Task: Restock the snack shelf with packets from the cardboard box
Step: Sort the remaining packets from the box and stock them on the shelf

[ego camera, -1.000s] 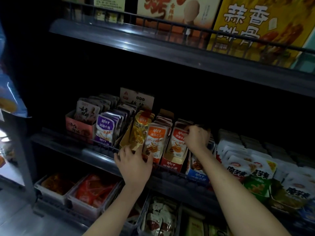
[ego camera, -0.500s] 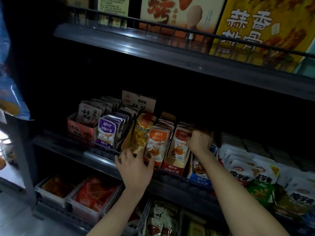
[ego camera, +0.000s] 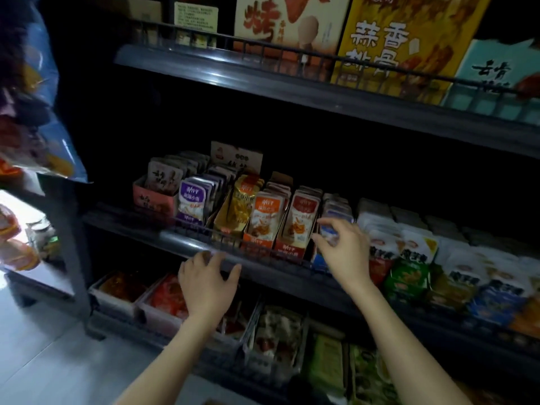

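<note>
Shelving unit (ego camera: 68, 244): dark metal, three levels in view, wire rail along the front edges.
Upper shelf (ego camera: 263, 80): top level, lined with tall printed cartons standing upright; yellow carton (ego camera: 409, 39) the biggest of them.
Snack shelf (ego camera: 181, 239): middle level, filled with packets standing in rows from front to back, several rows in open display trays.
Lower bins (ego camera: 117, 296): pale tubs of red and orange goods, directly below the snack shelf.
Hanging bag (ego camera: 43, 135): blue and glossy, far left, beside the unit.
White packets (ego camera: 409, 247): leaning rows on the right part of the snack shelf.
Packet rows, left to right: pink tray (ego camera: 155, 200), purple packets (ego camera: 191, 200), gold packets (ego camera: 242, 203), orange packets (ego camera: 264, 217), red packets (ego camera: 301, 217), blue-and-white packets (ego camera: 336, 210).
Right hand (ego camera: 344, 249): raised at the front of the blue-and-white packets, just right of the red packets; fingers (ego camera: 331, 223) curled about the top of the foremost packet, blurred; unable to tell grasping from mere touching.
Left hand (ego camera: 207, 282): lower, before the snack shelf's front rail, beneath the gold packets; fingers released, spread and loosely bent, holding nothing.
</note>
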The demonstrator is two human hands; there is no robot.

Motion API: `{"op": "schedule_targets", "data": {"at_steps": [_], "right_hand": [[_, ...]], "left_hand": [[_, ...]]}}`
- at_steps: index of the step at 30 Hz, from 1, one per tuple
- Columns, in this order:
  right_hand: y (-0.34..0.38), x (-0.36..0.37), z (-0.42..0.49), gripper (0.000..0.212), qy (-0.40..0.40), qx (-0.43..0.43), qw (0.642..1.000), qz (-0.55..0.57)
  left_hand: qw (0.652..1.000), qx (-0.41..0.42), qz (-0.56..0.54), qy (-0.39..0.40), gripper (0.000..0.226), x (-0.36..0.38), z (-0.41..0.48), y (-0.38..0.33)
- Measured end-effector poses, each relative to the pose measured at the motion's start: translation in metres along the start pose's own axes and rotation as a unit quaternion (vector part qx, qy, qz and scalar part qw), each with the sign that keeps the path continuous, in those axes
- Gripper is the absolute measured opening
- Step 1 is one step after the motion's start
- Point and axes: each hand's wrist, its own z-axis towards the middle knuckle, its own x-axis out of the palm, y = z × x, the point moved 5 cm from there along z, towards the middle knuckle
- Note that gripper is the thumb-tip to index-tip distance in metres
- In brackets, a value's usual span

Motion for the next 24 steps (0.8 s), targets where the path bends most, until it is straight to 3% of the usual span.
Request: {"op": "schedule_targets", "data": {"at_steps": [4,10,12,17,20,24], "right_hand": [[0.016,-0.007,-0.086,0.023,0.061,0.009,0.996,0.068],[-0.013,0.039,-0.225,0.017,0.189,0.06,0.979,0.053],[-0.035,0.062,-0.273,0.016,0.237,0.096,0.965,0.053],[-0.082,0.116,-0.384,0.02,0.363,0.237,0.899,0.065],[-0.102,0.149,-0.451,0.024,0.424,0.335,0.835,0.102],[-0.128,0.186,-0.514,0.034,0.454,0.435,0.769,0.113]], "left_hand": [[0.999,-0.004,-0.003,0.05,0.051,-0.008,-0.068,0.047],[0.984,-0.047,0.045,0.167,0.056,0.009,-0.179,0.124],[0.968,-0.089,0.052,0.227,0.048,0.016,-0.213,0.144],[0.95,-0.13,0.068,0.275,0.049,0.046,-0.276,0.186],[0.934,-0.152,0.068,0.316,0.051,0.065,-0.303,0.201],[0.928,-0.148,0.04,0.339,0.054,0.085,-0.315,0.204]]}}
